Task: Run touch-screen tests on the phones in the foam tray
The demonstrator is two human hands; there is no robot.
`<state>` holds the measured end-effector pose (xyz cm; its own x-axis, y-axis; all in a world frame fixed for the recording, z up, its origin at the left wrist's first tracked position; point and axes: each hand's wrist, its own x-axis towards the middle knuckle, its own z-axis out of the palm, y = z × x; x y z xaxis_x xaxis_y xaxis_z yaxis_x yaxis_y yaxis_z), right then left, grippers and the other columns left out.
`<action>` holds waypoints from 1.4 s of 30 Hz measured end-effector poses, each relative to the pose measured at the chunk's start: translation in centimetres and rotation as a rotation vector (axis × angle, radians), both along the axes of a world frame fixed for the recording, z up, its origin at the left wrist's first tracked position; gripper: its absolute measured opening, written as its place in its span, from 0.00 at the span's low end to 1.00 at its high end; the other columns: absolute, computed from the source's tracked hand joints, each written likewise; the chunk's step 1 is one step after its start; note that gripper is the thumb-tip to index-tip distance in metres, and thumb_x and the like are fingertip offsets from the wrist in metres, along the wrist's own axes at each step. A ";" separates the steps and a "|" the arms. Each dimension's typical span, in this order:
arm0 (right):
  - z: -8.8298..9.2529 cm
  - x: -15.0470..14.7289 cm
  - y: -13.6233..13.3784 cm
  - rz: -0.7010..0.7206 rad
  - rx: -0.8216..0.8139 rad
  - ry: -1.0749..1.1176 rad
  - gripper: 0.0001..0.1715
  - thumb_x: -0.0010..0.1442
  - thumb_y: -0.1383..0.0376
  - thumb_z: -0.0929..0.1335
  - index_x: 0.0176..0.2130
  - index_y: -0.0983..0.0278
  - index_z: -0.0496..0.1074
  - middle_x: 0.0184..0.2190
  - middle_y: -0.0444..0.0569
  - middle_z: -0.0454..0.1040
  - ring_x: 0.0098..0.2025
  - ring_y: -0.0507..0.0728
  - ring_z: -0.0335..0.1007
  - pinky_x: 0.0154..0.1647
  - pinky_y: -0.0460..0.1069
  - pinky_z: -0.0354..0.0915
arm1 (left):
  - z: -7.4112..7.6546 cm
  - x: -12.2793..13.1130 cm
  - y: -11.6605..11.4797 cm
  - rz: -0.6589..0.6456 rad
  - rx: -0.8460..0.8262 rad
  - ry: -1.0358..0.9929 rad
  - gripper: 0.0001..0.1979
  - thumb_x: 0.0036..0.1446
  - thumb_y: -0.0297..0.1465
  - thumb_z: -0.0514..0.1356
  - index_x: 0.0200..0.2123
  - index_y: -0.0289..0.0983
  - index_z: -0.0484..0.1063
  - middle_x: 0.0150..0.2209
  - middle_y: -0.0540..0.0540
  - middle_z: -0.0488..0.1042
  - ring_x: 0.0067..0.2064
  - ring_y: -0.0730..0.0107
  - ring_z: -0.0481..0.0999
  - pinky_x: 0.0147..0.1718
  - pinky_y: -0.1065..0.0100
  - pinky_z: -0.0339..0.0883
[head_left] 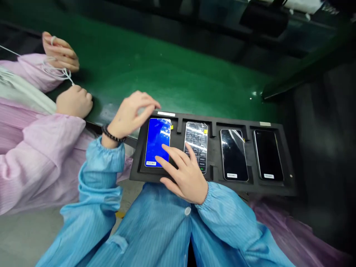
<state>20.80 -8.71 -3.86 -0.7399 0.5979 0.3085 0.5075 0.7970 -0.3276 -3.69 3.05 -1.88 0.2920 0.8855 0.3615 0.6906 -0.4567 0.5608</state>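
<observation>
A black tray [214,128] lies at the near edge of a green conveyor belt [167,74] and holds several phones side by side. My left hand [130,113] hovers over the top left corner of the tray, fingers loosely curled, holding nothing. My right hand [182,170] rests flat on the tray, fingers spread, fingertips touching the phone with a blue screen [157,141] and the phone showing a keypad [197,142]. Further right lie two phones with dark screens [233,154], [267,154]. Both my sleeves are blue, and a dark bead bracelet sits on my left wrist.
A co-worker in a pink coat [33,148] sits at my left, both hands [66,74] on the belt edge holding a thin white cable. A dark machine frame [264,18] runs behind the belt. Grey floor shows below left.
</observation>
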 end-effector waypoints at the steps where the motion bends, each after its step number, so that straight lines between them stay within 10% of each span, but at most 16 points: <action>1: 0.2 0.7 -0.3 -0.038 -0.015 0.011 0.25 0.72 0.55 0.59 0.61 0.64 0.67 0.68 0.58 0.62 0.66 0.62 0.60 0.73 0.69 0.45 | -0.7 0.0 -1.5 -0.016 -0.005 0.101 0.18 0.67 0.37 0.51 0.41 0.37 0.80 0.42 0.42 0.79 0.45 0.60 0.74 0.50 0.55 0.69; 6: -0.4 3.3 -2.1 -0.192 -0.030 0.088 0.22 0.72 0.59 0.59 0.57 0.63 0.71 0.66 0.57 0.66 0.63 0.61 0.62 0.72 0.65 0.47 | -3.9 1.0 -4.5 0.224 -0.035 0.466 0.20 0.67 0.36 0.47 0.49 0.36 0.76 0.50 0.35 0.73 0.53 0.46 0.69 0.48 0.46 0.65; 15: -2.1 3.7 -2.8 -0.342 -0.012 0.203 0.18 0.70 0.63 0.60 0.52 0.62 0.75 0.63 0.56 0.69 0.62 0.61 0.65 0.69 0.64 0.54 | -4.4 2.7 -4.1 0.320 -0.081 0.381 0.18 0.65 0.41 0.50 0.34 0.36 0.73 0.46 0.33 0.71 0.53 0.43 0.67 0.51 0.43 0.61; 22: -2.6 3.3 -3.0 -0.364 0.008 0.263 0.18 0.70 0.64 0.61 0.51 0.61 0.76 0.61 0.54 0.71 0.61 0.60 0.65 0.69 0.61 0.55 | -3.6 3.1 -5.2 0.328 -0.121 0.121 0.15 0.60 0.44 0.56 0.31 0.38 0.69 0.42 0.37 0.72 0.52 0.46 0.68 0.56 0.44 0.58; 30: -2.6 3.7 -3.2 -0.397 -0.115 0.447 0.21 0.71 0.62 0.59 0.57 0.63 0.72 0.61 0.55 0.71 0.61 0.60 0.66 0.64 0.59 0.64 | -3.9 2.6 -6.2 0.229 -0.333 -0.387 0.18 0.55 0.45 0.57 0.41 0.38 0.71 0.28 0.49 0.71 0.28 0.67 0.69 0.26 0.69 0.66; 38: -1.1 2.6 -4.0 -0.218 -0.597 0.773 0.53 0.61 0.57 0.68 0.73 0.62 0.38 0.65 0.61 0.65 0.59 0.61 0.73 0.53 0.55 0.75 | 0.7 8.6 -8.5 0.322 -0.074 -0.631 0.13 0.57 0.38 0.58 0.43 0.39 0.70 0.41 0.47 0.74 0.43 0.64 0.74 0.45 0.65 0.72; 42: 0.2 2.3 -4.9 -0.368 -0.592 0.791 0.57 0.55 0.62 0.72 0.73 0.63 0.41 0.68 0.60 0.61 0.65 0.63 0.67 0.58 0.55 0.72 | 2.6 12.2 -10.2 0.280 0.033 -0.646 0.11 0.63 0.41 0.56 0.41 0.39 0.69 0.39 0.47 0.73 0.42 0.65 0.73 0.45 0.65 0.71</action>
<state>23.08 -13.65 -3.64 -0.1977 0.9576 0.2093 0.1569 0.2417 -0.9576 8.55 -7.13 0.72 -0.2276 0.8814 0.4139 0.3185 -0.3343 0.8870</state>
